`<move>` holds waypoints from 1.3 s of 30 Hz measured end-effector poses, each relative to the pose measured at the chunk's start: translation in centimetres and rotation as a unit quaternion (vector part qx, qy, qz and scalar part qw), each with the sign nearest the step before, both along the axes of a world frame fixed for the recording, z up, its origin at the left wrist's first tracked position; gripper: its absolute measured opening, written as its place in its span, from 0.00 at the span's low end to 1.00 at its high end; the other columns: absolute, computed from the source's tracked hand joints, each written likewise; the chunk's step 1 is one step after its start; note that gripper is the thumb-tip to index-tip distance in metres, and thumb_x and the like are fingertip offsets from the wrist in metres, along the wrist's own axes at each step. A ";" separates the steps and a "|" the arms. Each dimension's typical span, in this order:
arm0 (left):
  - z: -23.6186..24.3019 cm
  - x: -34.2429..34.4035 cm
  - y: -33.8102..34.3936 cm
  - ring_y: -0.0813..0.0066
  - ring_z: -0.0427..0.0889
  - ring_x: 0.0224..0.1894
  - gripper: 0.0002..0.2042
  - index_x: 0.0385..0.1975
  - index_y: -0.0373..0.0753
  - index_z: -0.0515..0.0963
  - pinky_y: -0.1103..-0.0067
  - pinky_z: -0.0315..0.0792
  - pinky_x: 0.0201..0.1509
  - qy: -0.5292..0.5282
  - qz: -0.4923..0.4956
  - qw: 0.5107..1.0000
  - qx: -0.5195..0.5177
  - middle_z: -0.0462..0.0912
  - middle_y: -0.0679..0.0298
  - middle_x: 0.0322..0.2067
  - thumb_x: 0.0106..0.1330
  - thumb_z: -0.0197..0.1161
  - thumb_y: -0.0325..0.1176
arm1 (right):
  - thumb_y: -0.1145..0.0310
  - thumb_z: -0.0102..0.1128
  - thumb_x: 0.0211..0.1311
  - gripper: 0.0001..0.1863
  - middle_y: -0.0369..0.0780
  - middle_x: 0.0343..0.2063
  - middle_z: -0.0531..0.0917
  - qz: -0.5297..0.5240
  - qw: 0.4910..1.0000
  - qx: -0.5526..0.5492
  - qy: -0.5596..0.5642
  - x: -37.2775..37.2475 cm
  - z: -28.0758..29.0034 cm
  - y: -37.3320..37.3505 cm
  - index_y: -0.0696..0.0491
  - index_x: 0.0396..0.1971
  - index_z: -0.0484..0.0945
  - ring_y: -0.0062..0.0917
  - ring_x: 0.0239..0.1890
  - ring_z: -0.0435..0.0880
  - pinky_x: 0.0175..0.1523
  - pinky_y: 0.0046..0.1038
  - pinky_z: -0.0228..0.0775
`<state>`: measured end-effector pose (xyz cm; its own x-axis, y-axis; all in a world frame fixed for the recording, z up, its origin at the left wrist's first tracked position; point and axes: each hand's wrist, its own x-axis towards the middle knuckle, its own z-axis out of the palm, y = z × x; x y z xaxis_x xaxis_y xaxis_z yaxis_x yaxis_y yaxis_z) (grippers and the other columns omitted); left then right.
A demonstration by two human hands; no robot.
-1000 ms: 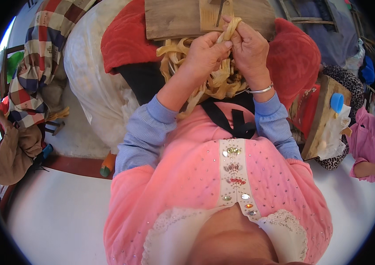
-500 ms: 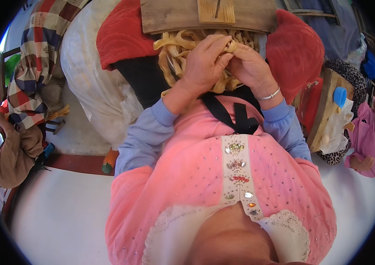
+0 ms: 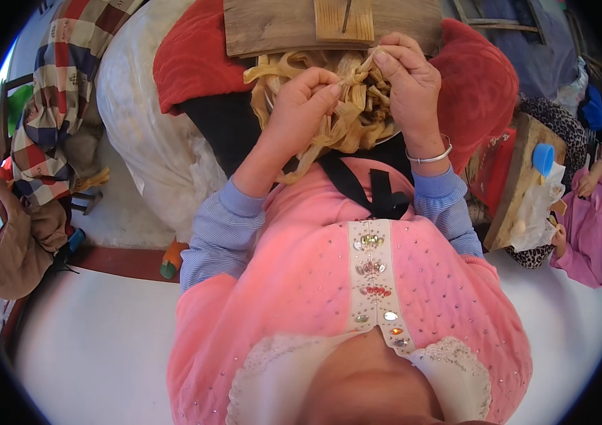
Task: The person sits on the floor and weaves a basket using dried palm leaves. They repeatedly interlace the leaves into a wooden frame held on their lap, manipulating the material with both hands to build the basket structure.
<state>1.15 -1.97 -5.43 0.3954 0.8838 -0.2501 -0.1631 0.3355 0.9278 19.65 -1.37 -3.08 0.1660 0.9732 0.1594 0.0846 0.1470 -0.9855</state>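
My left hand (image 3: 299,112) pinches a pale tan fibrous strip (image 3: 355,78) at upper centre, fingers curled, over a loose heap of similar strips (image 3: 343,138) in a container whose pale rim barely shows. My right hand (image 3: 409,91) grips the same strip higher up and to the right, thumb and fingers closed on it. Just beyond both hands lies a wooden board (image 3: 268,27) carrying a smaller block (image 3: 333,21) with a thin dark upright piece.
Red cushions (image 3: 191,60) flank the heap. At left are a white sack (image 3: 145,134), checked cloth (image 3: 53,120) and another person in brown (image 3: 25,251). At right, a wooden stand (image 3: 513,191) holds a blue cup (image 3: 543,159), beside a co-worker in pink (image 3: 591,234).
My hands were together high, came lower and overlapped, and are now apart, the right raised, the left lower left, with the strip between them. The co-worker's arms at right have moved.
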 end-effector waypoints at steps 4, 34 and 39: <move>1.4 -2.0 0.2 0.69 0.79 0.26 0.05 0.37 0.36 0.75 0.80 0.73 0.30 0.313 0.037 0.865 0.391 0.79 0.63 0.27 0.63 0.60 0.27 | 0.69 0.56 0.65 0.15 0.37 0.43 0.80 0.044 0.996 -0.058 0.054 0.6 1.8 0.2 0.58 0.49 0.75 0.16 0.40 0.76 0.45 0.17 0.68; 3.2 0.7 8.0 0.90 0.68 0.27 0.06 0.37 0.37 0.77 0.91 0.62 0.30 0.023 -0.111 0.990 0.081 0.73 0.75 0.26 0.66 0.59 0.31 | 0.72 0.60 0.61 0.08 0.35 0.28 0.82 0.164 0.949 -0.216 0.160 3.9 2.7 4.2 0.59 0.38 0.78 0.15 0.27 0.81 0.34 0.16 0.75; 1.7 0.3 11.5 0.89 0.69 0.28 0.07 0.39 0.36 0.77 0.90 0.64 0.31 0.091 -0.098 0.986 0.104 0.75 0.73 0.27 0.66 0.56 0.30 | 0.69 0.60 0.63 0.07 0.32 0.24 0.79 0.085 0.979 -0.163 0.089 3.7 0.5 6.3 0.58 0.35 0.79 0.12 0.26 0.77 0.32 0.14 0.71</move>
<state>1.48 9.58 -3.77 0.5280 0.8350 -0.1548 0.0619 0.1439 0.9877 23.39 4.94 -2.60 -0.0067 0.9836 -0.1800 -0.0913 -0.1799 -0.9794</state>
